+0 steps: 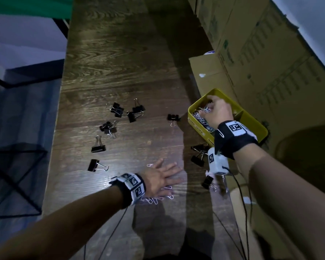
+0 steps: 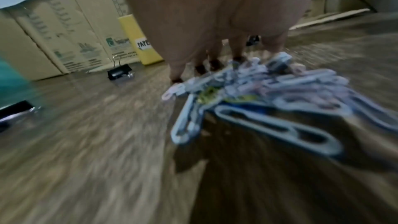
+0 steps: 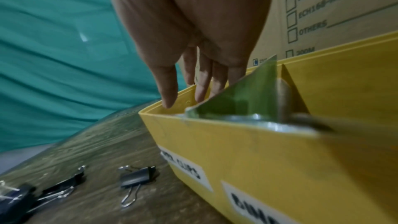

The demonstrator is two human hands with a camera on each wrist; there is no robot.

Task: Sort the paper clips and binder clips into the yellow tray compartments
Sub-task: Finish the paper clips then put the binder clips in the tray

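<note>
My right hand point(image 1: 217, 111), fingers loose, dropped paper clips point(image 1: 203, 119) into the tray point(image 1: 195, 120); my left hand point(image 1: 160, 180), flat, must gather the rest.

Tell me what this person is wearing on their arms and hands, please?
Both forearms are bare, with no sleeves or gloves. Each wrist carries a black strap: the left wrist band and the right wrist band both bear white squares printed with black coded markers. A small white camera box, also marked, hangs under the right wrist. Thin black cables trail back from the wrists toward the body.
</note>
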